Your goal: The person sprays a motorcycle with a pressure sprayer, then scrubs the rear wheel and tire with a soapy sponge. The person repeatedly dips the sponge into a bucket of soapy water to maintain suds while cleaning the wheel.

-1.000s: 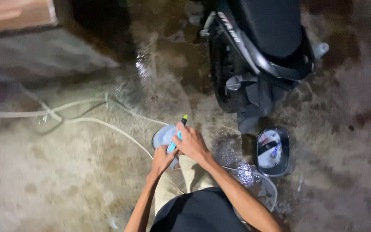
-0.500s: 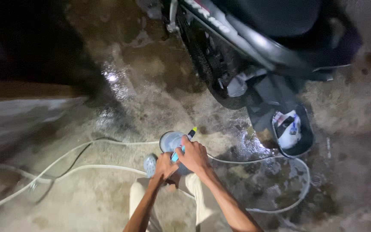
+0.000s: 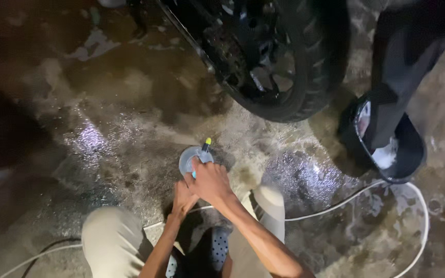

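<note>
Left knee: a bent knee in pale beige trousers [image 3: 110, 238] at about 8 o'clock of the hands, low in the view; the person is squatting.
Hose: a thin white hose [image 3: 336, 206] lies on the wet ground; it comes in at 8 o'clock, passes under the legs and makes a loop to 4 o'clock near the bucket.
Ground: wet grey concrete floor [image 3: 104, 149] with foam and shining water, brightest at 10 o'clock of the hands.
Left hand: the left hand [image 3: 183, 198] is below and at 7 o'clock of the cup, fingers curled upward and touching the right hand; what it grips I cannot tell.
Cup: a small round pale blue plastic cup [image 3: 188, 158] stands in the middle of the view, just above the hands, at 12 o'clock of the left hand.
Right hand: the right hand [image 3: 211, 181] is closed tightly around a thin tool with a yellow and black tip [image 3: 206, 144]; the tip points to 12 o'clock and lies over the rim of the cup.
Wheel: a black motorcycle tyre with dark spoked rim [image 3: 284, 56] at 1 o'clock, well apart from the hands.
Bucket: a black round plastic bucket [image 3: 410, 154] at 3 o'clock, with white foam inside; a dark leg-like shape [image 3: 403, 67] reaches into it.
</note>
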